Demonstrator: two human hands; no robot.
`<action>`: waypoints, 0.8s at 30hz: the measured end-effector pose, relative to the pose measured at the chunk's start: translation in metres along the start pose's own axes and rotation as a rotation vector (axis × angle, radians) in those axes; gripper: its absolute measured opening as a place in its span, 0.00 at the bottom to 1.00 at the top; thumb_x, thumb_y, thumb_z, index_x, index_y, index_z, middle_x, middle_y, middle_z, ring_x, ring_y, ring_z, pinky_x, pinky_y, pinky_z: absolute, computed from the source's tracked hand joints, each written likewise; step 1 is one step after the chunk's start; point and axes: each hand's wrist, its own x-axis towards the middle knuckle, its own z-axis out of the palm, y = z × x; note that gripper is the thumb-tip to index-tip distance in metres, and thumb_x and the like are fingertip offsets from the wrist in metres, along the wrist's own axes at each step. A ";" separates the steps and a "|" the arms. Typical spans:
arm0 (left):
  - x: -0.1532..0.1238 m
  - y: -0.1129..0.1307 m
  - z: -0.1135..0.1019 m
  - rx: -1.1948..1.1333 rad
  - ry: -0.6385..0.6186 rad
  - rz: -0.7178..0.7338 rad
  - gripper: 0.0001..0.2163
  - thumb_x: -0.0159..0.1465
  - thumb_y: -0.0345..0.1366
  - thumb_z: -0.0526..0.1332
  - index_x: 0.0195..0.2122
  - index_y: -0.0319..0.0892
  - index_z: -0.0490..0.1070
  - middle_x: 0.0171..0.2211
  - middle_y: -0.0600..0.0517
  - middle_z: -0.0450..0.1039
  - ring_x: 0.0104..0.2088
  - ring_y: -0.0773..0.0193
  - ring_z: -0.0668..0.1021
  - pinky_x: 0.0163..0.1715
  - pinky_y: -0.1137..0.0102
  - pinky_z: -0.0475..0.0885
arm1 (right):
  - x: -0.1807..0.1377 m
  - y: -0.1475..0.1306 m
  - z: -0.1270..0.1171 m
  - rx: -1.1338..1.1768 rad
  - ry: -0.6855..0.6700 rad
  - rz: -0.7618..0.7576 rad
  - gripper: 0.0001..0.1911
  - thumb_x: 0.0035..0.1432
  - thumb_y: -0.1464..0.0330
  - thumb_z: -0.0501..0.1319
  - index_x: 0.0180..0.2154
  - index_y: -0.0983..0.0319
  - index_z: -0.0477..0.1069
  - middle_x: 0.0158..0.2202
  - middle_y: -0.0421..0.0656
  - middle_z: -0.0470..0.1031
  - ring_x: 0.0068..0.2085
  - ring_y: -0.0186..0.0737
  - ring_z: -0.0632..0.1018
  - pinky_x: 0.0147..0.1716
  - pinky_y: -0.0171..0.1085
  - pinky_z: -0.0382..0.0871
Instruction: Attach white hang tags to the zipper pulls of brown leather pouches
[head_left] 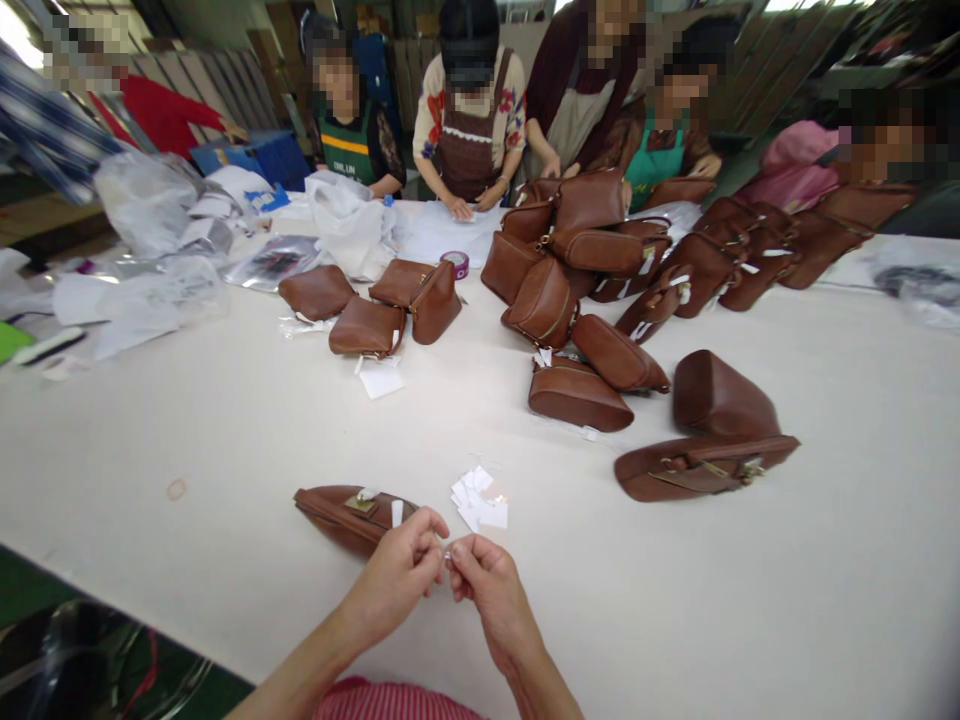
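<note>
Near the table's (225,430) front edge, our right hand (487,572) pinches a pale bit (448,555); our left hand (407,557) is just beside, its grip unclear. The bag (337,512) lies beyond our left hand, a white tag (397,513) showing. We seem partway: several farther bags (581,395) show white pieces (681,284), while loose cards (472,494) lie piled.

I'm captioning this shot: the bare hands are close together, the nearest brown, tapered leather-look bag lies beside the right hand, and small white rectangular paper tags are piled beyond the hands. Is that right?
Not quite: in the head view, that brown leather-look bag lies beside the left hand, not the right hand. The rest stands, white paper tags included.
</note>
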 end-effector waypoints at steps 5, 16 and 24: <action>0.000 -0.001 0.000 0.011 0.018 -0.021 0.04 0.59 0.36 0.53 0.34 0.43 0.62 0.20 0.60 0.65 0.22 0.69 0.68 0.21 0.75 0.62 | 0.002 0.005 -0.001 0.013 -0.023 0.008 0.24 0.46 0.48 0.67 0.22 0.63 0.68 0.18 0.36 0.67 0.21 0.30 0.64 0.24 0.34 0.57; -0.001 -0.007 0.002 0.086 0.058 -0.023 0.02 0.60 0.35 0.52 0.34 0.44 0.62 0.20 0.59 0.65 0.21 0.68 0.67 0.21 0.75 0.62 | 0.001 0.005 0.000 -0.087 -0.002 -0.033 0.22 0.49 0.50 0.64 0.22 0.63 0.68 0.18 0.36 0.67 0.22 0.31 0.65 0.25 0.34 0.58; -0.003 0.002 0.016 0.377 0.167 0.053 0.06 0.64 0.34 0.46 0.31 0.45 0.59 0.24 0.54 0.67 0.26 0.63 0.72 0.29 0.71 0.62 | 0.003 0.017 0.012 -0.177 0.149 -0.166 0.21 0.53 0.51 0.59 0.22 0.61 0.66 0.19 0.36 0.66 0.23 0.34 0.65 0.26 0.35 0.60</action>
